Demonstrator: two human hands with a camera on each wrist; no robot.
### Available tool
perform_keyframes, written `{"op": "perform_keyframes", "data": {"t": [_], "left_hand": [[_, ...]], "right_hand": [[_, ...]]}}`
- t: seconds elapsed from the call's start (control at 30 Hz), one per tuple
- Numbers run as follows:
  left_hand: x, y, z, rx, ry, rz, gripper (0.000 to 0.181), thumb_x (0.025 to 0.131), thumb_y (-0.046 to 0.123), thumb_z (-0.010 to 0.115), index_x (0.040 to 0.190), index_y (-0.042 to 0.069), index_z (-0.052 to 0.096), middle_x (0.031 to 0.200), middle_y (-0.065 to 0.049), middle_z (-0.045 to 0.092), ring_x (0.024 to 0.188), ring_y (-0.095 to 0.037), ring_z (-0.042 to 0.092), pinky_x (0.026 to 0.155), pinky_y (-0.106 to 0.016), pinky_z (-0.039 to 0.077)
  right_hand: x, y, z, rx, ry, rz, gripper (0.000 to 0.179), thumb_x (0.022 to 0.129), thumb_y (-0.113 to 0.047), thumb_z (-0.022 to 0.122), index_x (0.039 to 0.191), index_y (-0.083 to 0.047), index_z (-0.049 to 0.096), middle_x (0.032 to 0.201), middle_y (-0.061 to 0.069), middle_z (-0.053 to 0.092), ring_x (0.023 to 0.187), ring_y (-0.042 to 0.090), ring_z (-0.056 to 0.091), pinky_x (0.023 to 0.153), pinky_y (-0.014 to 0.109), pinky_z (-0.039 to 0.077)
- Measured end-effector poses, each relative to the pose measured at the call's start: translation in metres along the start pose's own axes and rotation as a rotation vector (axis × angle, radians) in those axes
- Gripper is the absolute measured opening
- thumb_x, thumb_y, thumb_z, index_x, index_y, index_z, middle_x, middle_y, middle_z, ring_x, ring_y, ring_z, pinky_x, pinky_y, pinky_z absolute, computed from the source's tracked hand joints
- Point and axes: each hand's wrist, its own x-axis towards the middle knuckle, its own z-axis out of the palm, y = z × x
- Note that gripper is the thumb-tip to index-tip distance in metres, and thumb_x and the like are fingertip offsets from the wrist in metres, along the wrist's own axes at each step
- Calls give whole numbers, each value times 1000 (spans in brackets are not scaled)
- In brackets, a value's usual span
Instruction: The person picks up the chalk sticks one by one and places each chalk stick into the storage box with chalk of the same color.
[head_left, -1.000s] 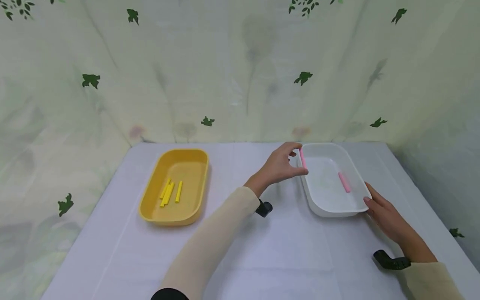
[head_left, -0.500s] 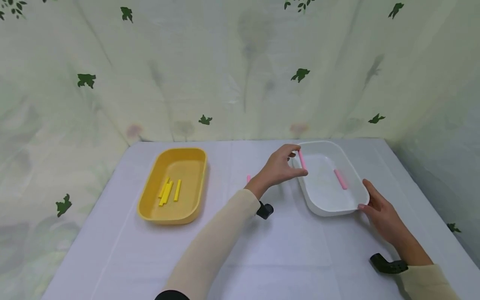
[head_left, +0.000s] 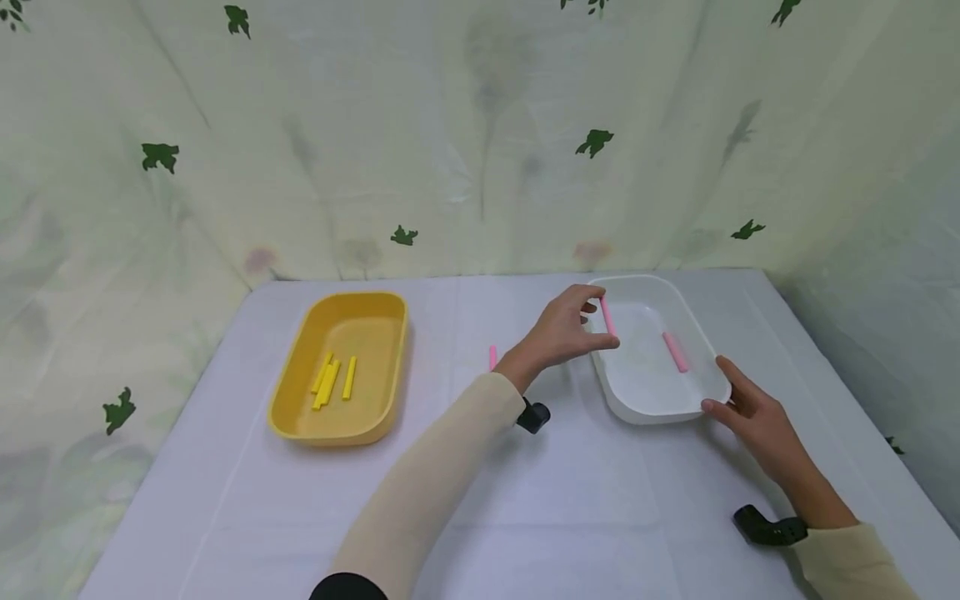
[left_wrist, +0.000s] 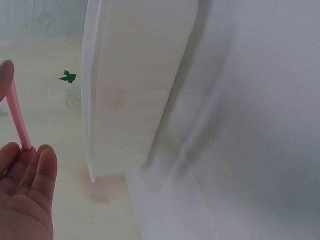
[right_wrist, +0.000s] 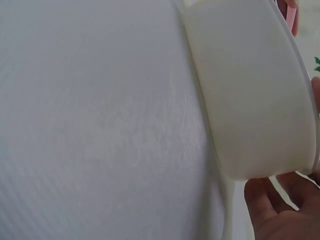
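Observation:
My left hand pinches a slim pink stick, like a piece of chalk, end to end between thumb and fingertips. It holds the stick just over the left rim of the white tray. In the left wrist view the same pink stick stands between thumb and fingers beside the tray's outer wall. A second pink stick lies inside the tray. Gripping the tray's near right corner is my right hand, thumb on the rim; in the right wrist view its fingers touch the wall from outside.
On the left stands a yellow tray holding several yellow sticks. Another pink stick lies on the white tablecloth, partly hidden behind my left wrist. A patterned cloth backdrop rises behind the table.
The head view has shifted slightly. My right thumb has moved a little left along the tray's rim. The pink stick behind my left wrist has come into sight. My left hand keeps its hold.

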Motion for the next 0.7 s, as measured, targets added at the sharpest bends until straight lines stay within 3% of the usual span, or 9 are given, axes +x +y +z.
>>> {"op": "perform_keyframes", "data": {"t": [0.1,0.43,0.7], "left_hand": [[2,2,2,12,-4,6,72,82,25,81,144,13,48,146,-1,50,123,-18,58,97,-23,53],[3,11,10,26,-51,-2,73,83,25,80,146,13,46,148,-1,49,126,-19,56,96,-22,53],[2,8,15,40,-58,-14,75,83,25,80,147,11,45,147,-4,50,126,-21,56,90,-19,54]], "right_hand": [[0,-5,0,-2,-4,48,82,100,-35,59,161,-24,5,167,17,7,146,51,21,82,-7,34],[-7,-13,4,-7,3,88,86,99,-39,60,160,-19,3,166,18,6,144,53,23,78,-8,34],[-6,-11,7,8,-3,104,86,98,-41,60,160,-23,2,166,15,4,147,50,20,80,-7,35]]}}
